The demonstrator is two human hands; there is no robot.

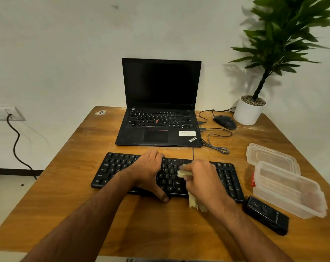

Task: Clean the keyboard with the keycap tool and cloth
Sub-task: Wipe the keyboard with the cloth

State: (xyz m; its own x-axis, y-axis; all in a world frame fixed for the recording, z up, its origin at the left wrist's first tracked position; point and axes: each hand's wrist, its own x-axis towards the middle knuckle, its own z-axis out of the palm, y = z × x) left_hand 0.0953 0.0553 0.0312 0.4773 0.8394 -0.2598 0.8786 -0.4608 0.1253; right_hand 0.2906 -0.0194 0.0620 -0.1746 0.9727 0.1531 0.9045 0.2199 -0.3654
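The black keyboard (168, 176) lies flat on the wooden table (65, 167), near the front edge and just short of the open laptop (160, 110), whose screen is dark. The left hand (147, 171) rests palm-down on the middle of the keyboard, fingers extended over the far rows and thumb at the near edge — open, holding nothing. The right hand (200, 178) is over the right-centre keys, fingers curled around a pale yellow cloth (184, 173); a bunch of it shows at the fingertips against the keys, and a loose tail hangs out below the palm onto the table.

Right of the keyboard: a small black box (266, 214), touching or nearly touching its near right corner, and a clear plastic container (289, 190) with its lid (270, 156) lying beside it. A mouse (224, 121) and a potted plant (249, 110) stand at the far right, cables running to the laptop.
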